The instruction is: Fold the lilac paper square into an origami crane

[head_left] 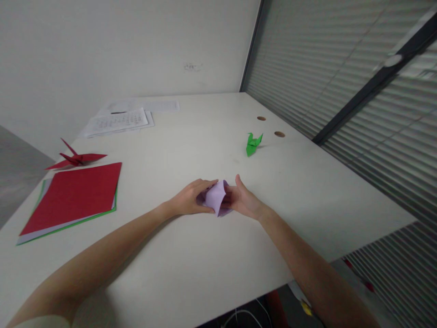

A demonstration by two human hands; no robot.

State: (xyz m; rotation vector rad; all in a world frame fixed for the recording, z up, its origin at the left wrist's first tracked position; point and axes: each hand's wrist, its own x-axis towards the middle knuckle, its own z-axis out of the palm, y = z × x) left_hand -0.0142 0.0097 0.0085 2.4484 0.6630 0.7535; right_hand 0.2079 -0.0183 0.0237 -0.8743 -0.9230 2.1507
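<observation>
A partly folded piece of lilac origami paper (215, 198) is between my two hands, just above the white table (191, 273). From the left side, my left hand (193, 197) grips it, thumb below and fingers along the top. The fingers of my right hand (243, 199) reach into the paper's opening on the right, with the thumb raised and apart. Part of the paper is hidden behind my fingers. Beyond my right hand stands a green paper crane (251, 145).
At the left lies a stack of red, lilac and green paper sheets (73, 193). Behind it rests a red paper crane (75, 159). Written pages (118, 122) lie at the back left. Two round holes pierce the tabletop near the blinds (307, 68) on the right.
</observation>
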